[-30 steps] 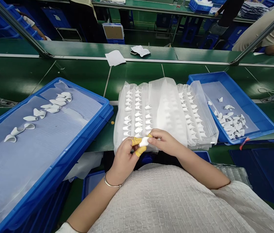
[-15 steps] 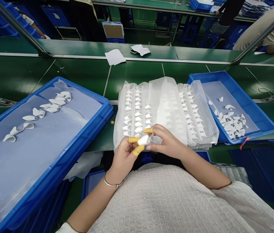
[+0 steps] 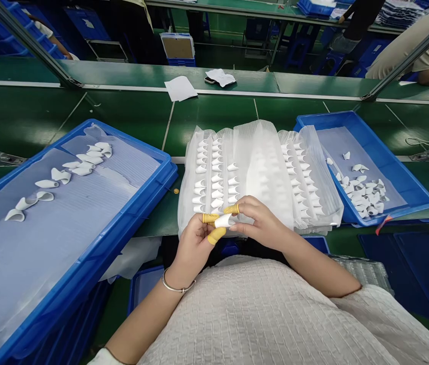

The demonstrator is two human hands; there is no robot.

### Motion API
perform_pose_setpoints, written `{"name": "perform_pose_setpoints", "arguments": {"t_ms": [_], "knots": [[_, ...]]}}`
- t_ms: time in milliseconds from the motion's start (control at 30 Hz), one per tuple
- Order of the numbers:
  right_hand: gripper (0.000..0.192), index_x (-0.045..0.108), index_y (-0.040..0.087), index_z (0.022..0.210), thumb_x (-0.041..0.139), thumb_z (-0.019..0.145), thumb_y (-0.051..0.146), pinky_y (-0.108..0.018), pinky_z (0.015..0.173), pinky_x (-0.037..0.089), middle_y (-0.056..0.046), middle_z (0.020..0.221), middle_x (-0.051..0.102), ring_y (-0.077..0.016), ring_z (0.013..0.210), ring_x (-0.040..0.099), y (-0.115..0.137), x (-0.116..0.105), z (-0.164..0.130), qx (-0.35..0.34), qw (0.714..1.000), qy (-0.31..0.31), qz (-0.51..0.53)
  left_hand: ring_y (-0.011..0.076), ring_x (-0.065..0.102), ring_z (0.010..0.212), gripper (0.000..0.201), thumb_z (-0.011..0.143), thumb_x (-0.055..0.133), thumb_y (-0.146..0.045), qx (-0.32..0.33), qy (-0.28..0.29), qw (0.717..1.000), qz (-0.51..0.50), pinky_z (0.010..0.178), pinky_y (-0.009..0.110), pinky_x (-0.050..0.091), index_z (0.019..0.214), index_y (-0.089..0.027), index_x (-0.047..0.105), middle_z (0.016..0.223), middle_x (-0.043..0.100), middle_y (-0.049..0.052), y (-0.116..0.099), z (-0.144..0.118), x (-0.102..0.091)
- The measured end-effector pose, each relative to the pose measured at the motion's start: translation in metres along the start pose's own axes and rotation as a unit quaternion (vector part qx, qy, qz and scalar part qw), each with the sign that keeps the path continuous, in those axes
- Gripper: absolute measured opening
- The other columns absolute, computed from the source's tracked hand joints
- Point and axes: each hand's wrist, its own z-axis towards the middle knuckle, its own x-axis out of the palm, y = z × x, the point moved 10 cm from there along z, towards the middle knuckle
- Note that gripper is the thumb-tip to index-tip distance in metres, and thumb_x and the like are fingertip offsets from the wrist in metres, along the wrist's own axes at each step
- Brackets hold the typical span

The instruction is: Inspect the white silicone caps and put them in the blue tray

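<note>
In front of my body I hold a small white curved shell-like piece [image 3: 222, 220]. My left hand [image 3: 195, 243] pinches its left end between thumb and finger, both in yellow finger cots. My right hand [image 3: 260, 223] closes on the right end, with a yellow-capped index finger above and a bare thumb below. Just beyond my hands, similar white pieces [image 3: 217, 178] sit in rows on a translucent sheet-lined pack [image 3: 189, 167]. A loose translucent sheet [image 3: 256, 137] covers the middle rows.
A blue tray [image 3: 131, 133] at left holds a scattered line of white pieces [image 3: 61, 176]. Another blue tray [image 3: 423, 200] at right holds a heap of them [image 3: 366, 197]. Paper [image 3: 180, 88] and a partly covered phone [image 3: 210, 80] lie farther back. Metal posts rise on both sides.
My right index finger has come down slightly onto the white piece, and the piece has turned a little in my fingers. The trays and rows look the same.
</note>
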Motion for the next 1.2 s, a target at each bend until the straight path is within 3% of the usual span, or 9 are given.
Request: {"name": "perform_pose_setpoints", "arguments": {"t_ms": [133, 267, 333, 500, 700, 1000, 1200], "knots": [[0.034, 0.063, 0.023, 0.115, 0.068, 0.090, 0.046, -0.039, 0.091, 0.046, -0.007, 0.104, 0.057, -0.0232, 0.102, 0.055, -0.003, 0.001, -0.001, 0.011, 1.000, 0.002, -0.001, 0.0122, 0.052, 0.063, 0.021, 0.085, 0.069, -0.035, 0.027, -0.007, 1.000, 0.014, 0.059, 0.025, 0.044, 0.094, -0.020, 0.058, 0.072, 0.056, -0.003, -0.004, -0.001, -0.001], [0.033, 0.064, 0.019, 0.084, 0.059, 0.094, 0.050, -0.032, 0.074, 0.046, -0.001, 0.082, 0.052, -0.0172, 0.079, 0.054, -0.021, 0.006, 0.002, 0.087, 0.995, 0.009, 0.054, 0.0139, 0.056, 0.071, 0.016, 0.085, 0.069, -0.028, 0.103, -0.012, 0.991, 0.087, 0.068, 0.028, 0.047, 0.097, -0.021, 0.061, 0.083, 0.061, 0.000, -0.018, -0.003, 0.000], [0.035, 0.062, 0.019, 0.077, 0.059, 0.094, 0.049, -0.031, 0.071, 0.045, 0.000, 0.078, 0.050, -0.0160, 0.075, 0.052, -0.024, 0.009, 0.003, 0.106, 0.991, 0.021, 0.076, 0.0141, 0.057, 0.070, 0.017, 0.084, 0.070, -0.028, 0.105, -0.014, 0.989, 0.101, 0.067, 0.028, 0.047, 0.097, -0.021, 0.062, 0.081, 0.061, 0.000, -0.018, -0.004, 0.000], [0.024, 0.066, 0.021, 0.098, 0.072, 0.086, 0.042, -0.034, 0.082, 0.047, -0.002, 0.089, 0.055, -0.0186, 0.087, 0.056, -0.014, 0.001, 0.003, 0.062, 0.995, -0.001, 0.081, 0.0118, 0.054, 0.062, 0.021, 0.084, 0.070, -0.031, 0.019, -0.016, 0.998, 0.053, 0.059, 0.024, 0.045, 0.099, -0.020, 0.060, 0.071, 0.058, -0.003, -0.002, -0.002, -0.002], [0.019, 0.064, 0.022, 0.103, 0.070, 0.089, 0.034, -0.037, 0.085, 0.047, -0.005, 0.095, 0.057, -0.0215, 0.093, 0.055, 0.000, -0.002, -0.001, 0.001, 1.000, -0.005, -0.004, 0.0097, 0.050, 0.059, 0.020, 0.082, 0.071, -0.030, 0.001, -0.011, 1.000, 0.015, 0.056, 0.022, 0.043, 0.090, -0.020, 0.057, 0.068, 0.055, -0.005, -0.005, -0.001, 0.000], [0.017, 0.061, 0.022, 0.101, 0.069, 0.090, 0.033, -0.037, 0.085, 0.048, -0.005, 0.095, 0.057, -0.0216, 0.093, 0.054, -0.001, 0.007, -0.001, -0.011, 0.999, 0.005, -0.031, 0.0111, 0.051, 0.062, 0.014, 0.083, 0.069, -0.025, 0.113, -0.028, 0.984, 0.138, 0.060, 0.025, 0.045, 0.087, -0.020, 0.057, 0.073, 0.054, -0.003, -0.035, -0.007, 0.000], [0.013, 0.059, 0.022, 0.094, 0.069, 0.090, 0.029, -0.035, 0.082, 0.046, -0.003, 0.091, 0.057, -0.0202, 0.090, 0.054, 0.000, 0.012, 0.000, 0.000, 0.999, 0.026, -0.038, 0.0106, 0.050, 0.059, 0.017, 0.083, 0.069, -0.025, 0.126, -0.024, 0.973, 0.190, 0.056, 0.025, 0.043, 0.081, -0.020, 0.053, 0.070, 0.051, -0.004, -0.037, -0.009, 0.001]]}}
